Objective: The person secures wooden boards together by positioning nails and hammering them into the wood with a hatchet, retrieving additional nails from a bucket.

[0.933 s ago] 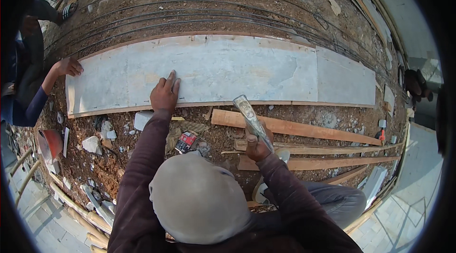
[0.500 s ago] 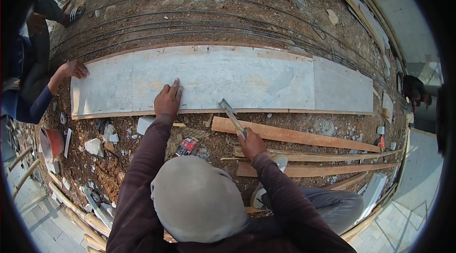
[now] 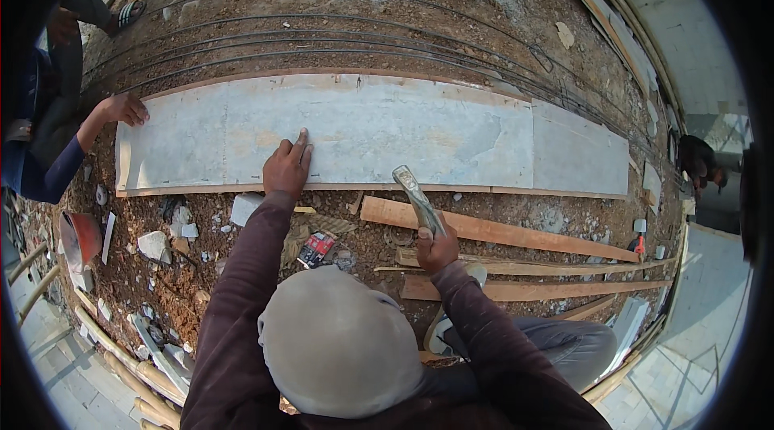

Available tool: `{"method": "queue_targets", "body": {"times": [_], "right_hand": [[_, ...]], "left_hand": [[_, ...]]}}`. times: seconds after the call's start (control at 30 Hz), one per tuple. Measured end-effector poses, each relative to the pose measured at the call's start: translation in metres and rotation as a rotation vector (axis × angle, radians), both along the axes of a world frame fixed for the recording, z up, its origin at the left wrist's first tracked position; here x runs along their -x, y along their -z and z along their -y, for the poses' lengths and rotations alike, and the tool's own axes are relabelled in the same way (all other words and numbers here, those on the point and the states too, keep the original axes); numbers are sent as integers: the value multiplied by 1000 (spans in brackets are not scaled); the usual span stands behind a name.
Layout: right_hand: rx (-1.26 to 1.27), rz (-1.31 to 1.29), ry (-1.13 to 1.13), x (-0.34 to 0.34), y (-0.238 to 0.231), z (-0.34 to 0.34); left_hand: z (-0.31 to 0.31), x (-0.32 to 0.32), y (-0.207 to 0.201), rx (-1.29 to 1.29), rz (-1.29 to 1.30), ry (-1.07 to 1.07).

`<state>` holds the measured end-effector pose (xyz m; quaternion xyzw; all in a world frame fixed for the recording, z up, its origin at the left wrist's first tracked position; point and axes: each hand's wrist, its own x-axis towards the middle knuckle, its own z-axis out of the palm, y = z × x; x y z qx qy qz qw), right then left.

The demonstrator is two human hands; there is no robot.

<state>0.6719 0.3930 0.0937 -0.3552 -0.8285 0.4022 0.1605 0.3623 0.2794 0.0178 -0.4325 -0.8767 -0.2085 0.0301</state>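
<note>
A long, pale grey-white panel (image 3: 451, 127) with a wooden edge lies across the ground in front of me. My left hand (image 3: 286, 165) rests on its near half, index finger stretched forward against the surface and thumb apart. My right hand (image 3: 438, 248) is closed round the handle of a hammer (image 3: 419, 200). Its metal head is raised and tilted near the panel's front edge. Small nail-like marks show along the panel's edges. At the left end, another person's hand (image 3: 127, 109) rests on the panel's corner.
Brown planks (image 3: 500, 230) lie on the right, close to my right arm. Long dark steel bars (image 3: 322, 17) run behind the panel. A reddish bucket-like container (image 3: 81, 238), a red and black packet (image 3: 317, 248) and pale stone chunks (image 3: 155, 247) lie nearby. Another person (image 3: 700, 160) is at far right.
My right hand has lifted the hammer, its head moving right and turning upward off the panel's front edge. My left hand has stayed on the panel.
</note>
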Motion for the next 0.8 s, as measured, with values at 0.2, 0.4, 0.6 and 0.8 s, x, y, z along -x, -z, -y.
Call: {"method": "queue_targets", "body": {"times": [0.2, 0.4, 0.6, 0.8], "right_hand": [[110, 512, -18, 8, 9, -8], [-77, 115, -346, 83, -116, -15], [-186, 924, -370, 44, -49, -63], [-162, 474, -234, 69, -108, -31]], "left_hand": [[2, 0, 10, 48, 23, 29], [7, 13, 11, -4, 34, 27], [-4, 5, 11, 1, 133, 64], [16, 12, 4, -24, 90, 45]]}}
